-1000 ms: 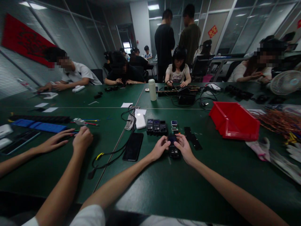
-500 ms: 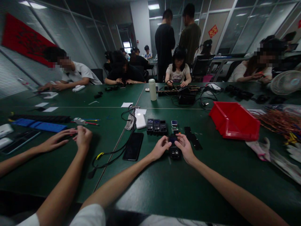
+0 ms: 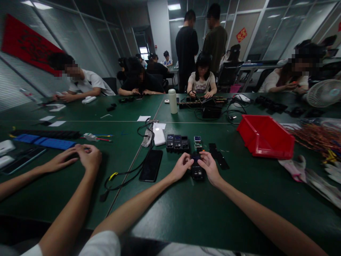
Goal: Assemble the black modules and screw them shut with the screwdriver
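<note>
A small black electronic box [image 3: 197,172] rests on the green table, its near end towards me. My left hand [image 3: 183,166] grips its left side, thumb on the upper face. On the opposite side, my right hand [image 3: 209,167] holds it the same way, thumb also on the top. The fingertips partly hide the box's far end. Just beyond my hands lies a small circuit board with a screen [image 3: 197,143]. Several similar black boxes [image 3: 177,143] stand in a row to the left of it. Flat black strips [image 3: 218,156] lie to the right of my right hand.
A black phone [image 3: 151,166], a looped black cable [image 3: 128,181] and a white device [image 3: 159,136] lie to the left. At the right stand a red bin [image 3: 266,138] and gloves [image 3: 298,169]. A co-worker's hands [image 3: 80,156] are at the far left, near a blue strip.
My hands and the black box have barely moved. The neighbouring co-worker's hands have drawn together, the nearer one shifting left and away from the wire connector.
</note>
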`<state>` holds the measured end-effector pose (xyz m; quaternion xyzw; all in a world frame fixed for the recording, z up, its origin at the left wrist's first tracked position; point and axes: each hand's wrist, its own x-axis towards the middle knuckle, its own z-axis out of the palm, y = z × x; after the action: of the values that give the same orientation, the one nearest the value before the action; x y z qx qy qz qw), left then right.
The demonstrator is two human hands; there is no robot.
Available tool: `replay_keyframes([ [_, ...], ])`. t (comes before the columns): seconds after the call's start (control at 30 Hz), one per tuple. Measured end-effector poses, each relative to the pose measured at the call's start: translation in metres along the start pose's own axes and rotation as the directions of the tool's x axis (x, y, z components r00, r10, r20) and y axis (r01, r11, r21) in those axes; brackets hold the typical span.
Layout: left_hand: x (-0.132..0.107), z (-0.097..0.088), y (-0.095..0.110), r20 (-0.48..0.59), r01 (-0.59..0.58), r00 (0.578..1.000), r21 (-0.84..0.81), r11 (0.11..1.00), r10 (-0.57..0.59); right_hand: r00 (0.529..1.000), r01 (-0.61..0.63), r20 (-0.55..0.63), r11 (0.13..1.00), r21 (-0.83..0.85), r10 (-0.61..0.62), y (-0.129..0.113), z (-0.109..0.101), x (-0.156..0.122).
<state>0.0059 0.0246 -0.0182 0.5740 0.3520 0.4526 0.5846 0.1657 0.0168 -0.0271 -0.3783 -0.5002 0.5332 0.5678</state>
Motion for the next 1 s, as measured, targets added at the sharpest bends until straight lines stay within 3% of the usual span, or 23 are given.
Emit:
replay_keyframes([
  [0.47, 0.0011, -0.0002, -0.0005, -0.006, 0.001, 1.000, 0.023, 1.000, -0.001, 1.000, 0.005, 0.008, 0.997, -0.071, -0.004, 0.0031, -0.0007, 0.0032],
  [1.0, -0.0003, 0.0011, -0.0003, -0.001, -0.004, 1.000, 0.021, 1.000, 0.004, 1.000, 0.008, -0.011, 1.000, -0.008, -0.008, 0.0046, -0.0027, 0.0012],
])
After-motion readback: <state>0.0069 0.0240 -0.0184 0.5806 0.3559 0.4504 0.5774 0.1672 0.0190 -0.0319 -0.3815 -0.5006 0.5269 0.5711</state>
